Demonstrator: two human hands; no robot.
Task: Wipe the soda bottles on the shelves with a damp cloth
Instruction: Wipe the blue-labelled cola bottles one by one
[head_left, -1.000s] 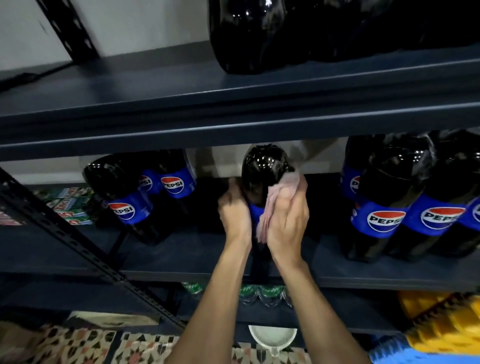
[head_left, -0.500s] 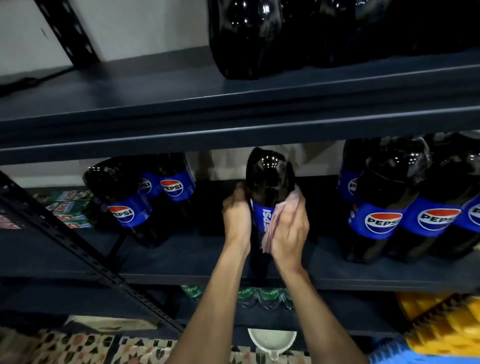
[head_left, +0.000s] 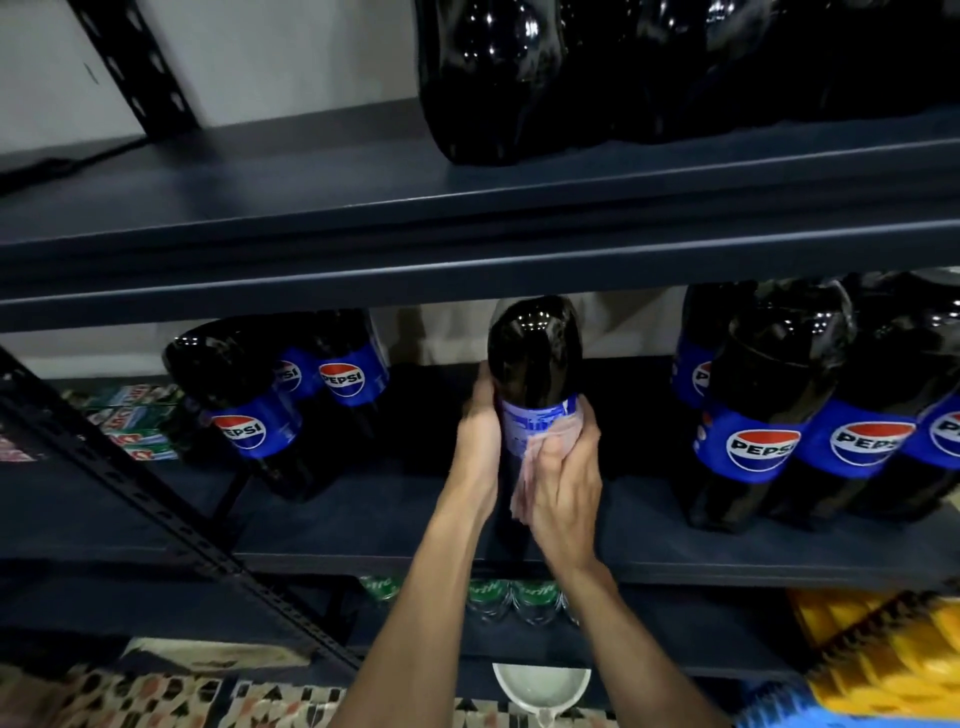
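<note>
1 soda bottle (head_left: 535, 358) is at the middle shelf (head_left: 363, 525), in the gap between 2 groups of its kind. Its base is hidden behind our wrists, so we cannot tell whether it rests on the board. Our left hand (head_left: 478, 441) curls round its left side at label height. Our right hand (head_left: 563, 488) wraps the right side and front, pressing a pinkish cloth (head_left: 535, 452) flat against the blue label. So the 2 of them are clamped on the same bottle, close together with only its body between them.

Left of the gap stand the left bottles (head_left: 244, 405), their Pepsi labels facing us; to the right stand the right bottles (head_left: 769, 415), touching one another. Dark upper bottles (head_left: 493, 78) sit on the upper shelf (head_left: 311, 208). Green boxes (head_left: 130, 415) lie at the far left, behind a slotted brace (head_left: 156, 509). Below, green-capped bottles (head_left: 488, 592) show on a lower level, and a white bowl (head_left: 540, 686) sits near our forearms beside a patterned mat (head_left: 156, 696).
</note>
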